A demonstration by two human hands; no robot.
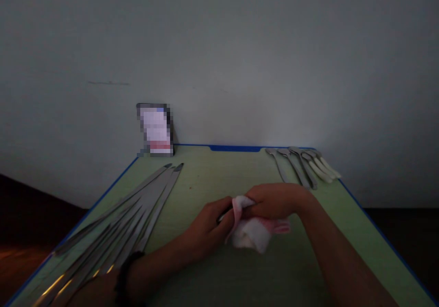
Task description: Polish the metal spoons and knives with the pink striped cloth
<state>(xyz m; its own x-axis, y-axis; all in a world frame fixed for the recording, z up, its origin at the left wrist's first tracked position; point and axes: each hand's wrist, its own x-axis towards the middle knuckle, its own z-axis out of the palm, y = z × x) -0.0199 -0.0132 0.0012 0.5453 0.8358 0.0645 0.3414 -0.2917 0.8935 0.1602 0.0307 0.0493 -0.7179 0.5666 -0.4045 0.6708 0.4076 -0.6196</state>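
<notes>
Over the middle of the table my two hands meet at a small pink and white cloth [252, 234]. My right hand [274, 199] is closed around the upper part of the cloth, whose loose folds hang below the fingers. My left hand [212, 222] is closed just left of it, pinching a thin, dark, shiny piece of something that runs toward the cloth. The cloth and fingers hide most of that piece, so its kind cannot be made out. A dark band [126, 275] circles my left wrist.
Several long, flat metal utensils [137, 211] lie fanned out on the left of the light green, blue-edged table [206, 174]. Several spoons [297, 165], some with pale handles, lie at the far right. A blurred phone [157, 129] leans against the wall [240, 69] behind.
</notes>
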